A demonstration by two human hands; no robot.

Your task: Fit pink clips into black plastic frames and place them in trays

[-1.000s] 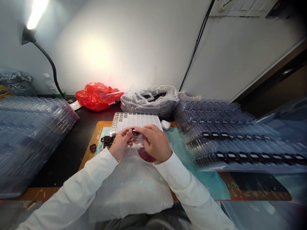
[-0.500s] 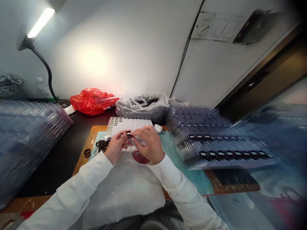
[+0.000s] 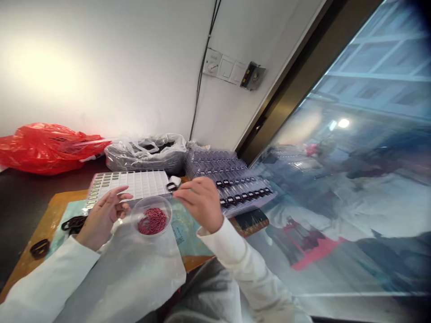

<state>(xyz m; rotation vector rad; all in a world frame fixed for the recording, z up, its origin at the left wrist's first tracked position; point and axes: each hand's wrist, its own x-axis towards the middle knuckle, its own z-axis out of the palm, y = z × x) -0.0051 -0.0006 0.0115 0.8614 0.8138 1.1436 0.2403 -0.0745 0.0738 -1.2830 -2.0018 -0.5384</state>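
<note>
In my right hand (image 3: 202, 202), a small dark brown frame-shaped piece (image 3: 171, 186) is pinched at the fingertips, beside a small white object (image 3: 175, 180). My left hand (image 3: 104, 215) holds nothing, its fingers apart, left of a round clear tub (image 3: 135, 211) of thin reddish pins (image 3: 155, 220). Behind the hands lies a white gridded tray (image 3: 141, 183), with small pieces in some cells at its left. Several dark pieces (image 3: 72, 224) lie beside my left wrist, partly hidden by it. Another dark piece (image 3: 40, 248) rests farther left.
At the right stands a stack of clear plastic trays (image 3: 210, 163), with rows of dark frames on top. A grey-white plastic bag (image 3: 144, 157) and a red bag (image 3: 47, 148) sit along the wall. Beyond the stack is a glass pane (image 3: 336, 179) with a brown frame.
My hands have parted. The right one has carried the dark frame piece rightward, away from the left, whose fingers have opened. The view has turned right, showing more of the glass.
</note>
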